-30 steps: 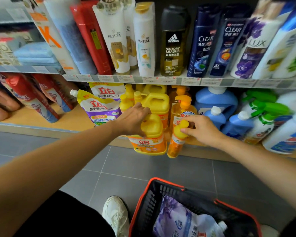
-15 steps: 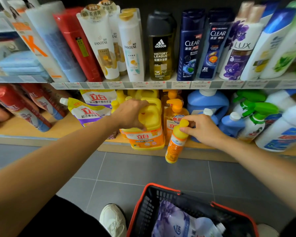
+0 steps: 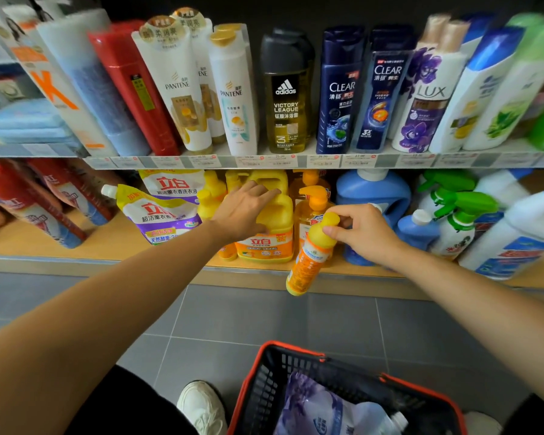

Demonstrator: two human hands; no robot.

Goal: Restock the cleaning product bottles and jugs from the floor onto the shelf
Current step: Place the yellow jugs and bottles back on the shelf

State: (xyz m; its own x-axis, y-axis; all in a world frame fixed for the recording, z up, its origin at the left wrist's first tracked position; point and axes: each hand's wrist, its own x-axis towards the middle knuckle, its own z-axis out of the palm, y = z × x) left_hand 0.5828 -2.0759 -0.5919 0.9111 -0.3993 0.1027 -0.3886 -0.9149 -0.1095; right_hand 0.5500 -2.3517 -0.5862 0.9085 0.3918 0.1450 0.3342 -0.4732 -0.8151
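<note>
Item: small orange plastic bottle with yellow cap (image 3: 310,262), hanging tilted below the right grip (image 3: 365,233), which pinches its cap just off the wooden lower shelf (image 3: 107,243); left grip (image 3: 245,211) lies flat-fingered on the yellow plastic jug (image 3: 274,221) alongside; risk: a cap-only pinch may slip and drop the bottle onto the floor.

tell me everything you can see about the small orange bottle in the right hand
The orange bottle is small, slim and looks plastic, with a yellow neck and rounded yellow cap and a printed orange label too blurred to read. It hangs tilted, cap up and to the right, base down-left, in front of the edge of the lower shelf, not resting on it. The right hand pinches it at the cap; nothing else plainly touches it.
</note>
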